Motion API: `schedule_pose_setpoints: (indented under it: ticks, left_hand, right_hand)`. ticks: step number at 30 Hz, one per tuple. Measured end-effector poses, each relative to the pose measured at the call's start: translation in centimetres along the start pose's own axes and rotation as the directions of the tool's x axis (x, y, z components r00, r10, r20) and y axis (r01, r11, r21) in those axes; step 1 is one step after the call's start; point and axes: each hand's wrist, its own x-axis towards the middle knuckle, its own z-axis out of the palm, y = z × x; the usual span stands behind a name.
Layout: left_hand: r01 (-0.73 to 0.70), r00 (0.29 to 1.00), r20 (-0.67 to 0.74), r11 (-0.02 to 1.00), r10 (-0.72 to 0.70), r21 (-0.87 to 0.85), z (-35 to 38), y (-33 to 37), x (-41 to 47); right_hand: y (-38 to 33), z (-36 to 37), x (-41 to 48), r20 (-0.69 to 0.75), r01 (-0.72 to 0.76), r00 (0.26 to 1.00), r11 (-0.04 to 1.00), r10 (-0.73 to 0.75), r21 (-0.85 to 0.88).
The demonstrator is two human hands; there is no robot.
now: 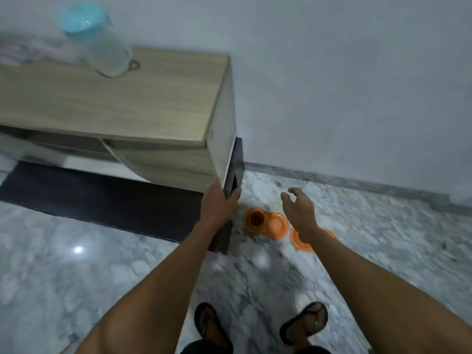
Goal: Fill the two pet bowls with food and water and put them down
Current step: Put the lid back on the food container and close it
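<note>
1. Grey marbled floor and a pale wall are seen from above, with a wooden cabinet at the left, a blurred clear jug with a teal lid on its top.
2. Two orange pet bowls lie on the floor beside the cabinet corner: a double bowl and a second bowl partly hidden by the right forearm.
3. The left hand is wrapped around a dark panel at the cabinet's corner.
4. The right hand hovers above the bowls, fingers spread and curled, holding nothing.
5. Both bowls look like thin, light, rigid plastic, probably smooth; the rim is judged the best hold, kept level once filled.
</note>
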Motion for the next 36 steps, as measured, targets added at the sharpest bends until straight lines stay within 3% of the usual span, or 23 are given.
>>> schedule_pose_setpoints:
  ticks: [9,17,36]
  left_hand:
    - [0.001,0.988,-0.156,0.999,-0.007,-0.037,-20.9,-8.7,-1.0]
    - [0.037,0.95,-0.304,0.994,-0.067,-0.101,-32.0,-15.9,1.0]
    - [0.028,0.924,-0.374,0.991,-0.075,-0.131,-53.4,-25.1,23.9]
  right_hand:
    - [-16.1,12.6,-6.9,0.017,0.177,0.984,0.983,-0.177,-0.05]
    - [-26.9,22.0,-8.1,0.106,0.323,0.943,0.945,-0.316,-0.057]
    - [-51.8,44.3,1.2,0.137,0.347,0.93,0.938,-0.342,-0.009]
